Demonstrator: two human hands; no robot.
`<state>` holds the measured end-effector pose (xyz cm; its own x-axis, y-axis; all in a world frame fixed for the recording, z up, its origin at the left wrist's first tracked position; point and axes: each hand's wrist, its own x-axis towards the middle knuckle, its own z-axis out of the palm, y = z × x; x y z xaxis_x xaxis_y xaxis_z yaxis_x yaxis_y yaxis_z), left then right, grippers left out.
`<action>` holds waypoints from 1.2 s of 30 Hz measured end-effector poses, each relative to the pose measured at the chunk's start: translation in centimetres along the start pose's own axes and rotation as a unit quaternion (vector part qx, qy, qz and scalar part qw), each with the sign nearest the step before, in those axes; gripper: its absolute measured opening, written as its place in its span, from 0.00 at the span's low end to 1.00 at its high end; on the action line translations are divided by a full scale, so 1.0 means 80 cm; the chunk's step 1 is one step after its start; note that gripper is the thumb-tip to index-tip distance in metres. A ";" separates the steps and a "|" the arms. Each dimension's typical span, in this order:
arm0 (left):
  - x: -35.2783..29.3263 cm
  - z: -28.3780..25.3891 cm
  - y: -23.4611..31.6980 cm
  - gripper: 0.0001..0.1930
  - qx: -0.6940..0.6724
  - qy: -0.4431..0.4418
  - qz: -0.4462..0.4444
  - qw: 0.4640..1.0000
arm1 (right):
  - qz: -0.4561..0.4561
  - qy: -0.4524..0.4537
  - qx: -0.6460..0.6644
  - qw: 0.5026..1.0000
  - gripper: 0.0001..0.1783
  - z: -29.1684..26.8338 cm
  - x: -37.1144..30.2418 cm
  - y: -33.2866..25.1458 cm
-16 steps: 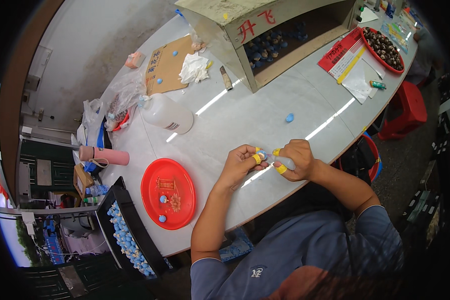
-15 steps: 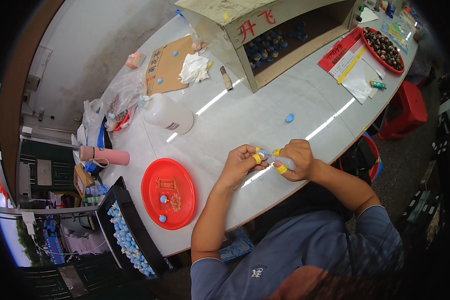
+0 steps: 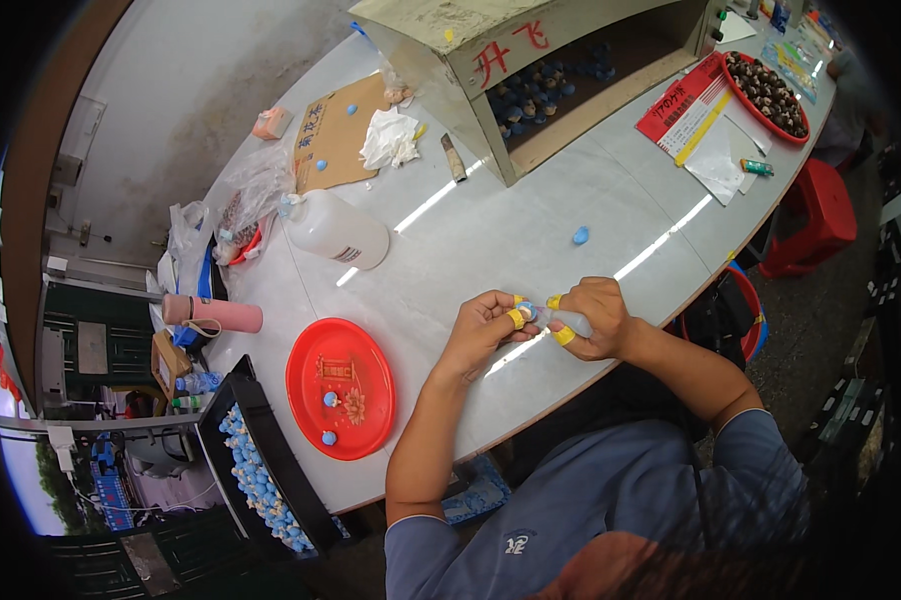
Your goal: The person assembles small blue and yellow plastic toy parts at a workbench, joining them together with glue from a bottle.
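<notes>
My left hand (image 3: 483, 328) pinches a small blue-and-white piece (image 3: 529, 312) between thumb and fingers. Wrapped in my right hand (image 3: 603, 318) is a small translucent squeeze bottle (image 3: 574, 322), its narrow tip pointing left and meeting or nearly meeting the piece. Yellow tape covers several fingertips on both hands. A loose blue piece (image 3: 581, 236) lies on the table beyond my hands. To the left, a red oval tray (image 3: 375, 350) carries two blue pieces with pale parts. The details of the held piece are too small to tell.
A black bin (image 3: 283, 470) full of blue pieces stands left of the tray. Behind are a white bottle (image 3: 339, 230), a pink flask (image 3: 216, 313), a cardboard sheet (image 3: 336, 125) and a metal box (image 3: 486, 70) containing blue pieces. A red bowl (image 3: 804, 135) holds brown pieces far right.
My hands stay close together with the bottle tip at the piece, barely moving. The whole view has shifted very slightly.
</notes>
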<state>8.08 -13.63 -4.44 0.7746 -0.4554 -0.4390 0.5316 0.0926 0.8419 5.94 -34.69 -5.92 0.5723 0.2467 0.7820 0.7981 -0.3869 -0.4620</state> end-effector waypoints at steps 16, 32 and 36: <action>-0.002 -0.004 0.001 0.09 -0.005 0.010 -0.012 1.000 | 0.104 0.081 0.059 0.990 0.12 -0.024 -0.001 -0.004; -0.001 -0.012 0.007 0.11 -0.077 0.003 -0.016 0.997 | 0.363 0.194 -0.199 0.889 0.15 -0.233 -0.086 0.115; 0.002 -0.005 0.013 0.09 -0.069 0.036 -0.036 0.996 | 0.412 0.225 -0.241 0.849 0.16 -0.244 -0.096 0.134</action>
<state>8.93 -13.25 -3.79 0.7521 -0.4010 -0.5230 0.6256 0.1851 0.7578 6.39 -58.04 -8.72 0.6820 -0.6069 0.4081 -0.0704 -0.6099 -0.7894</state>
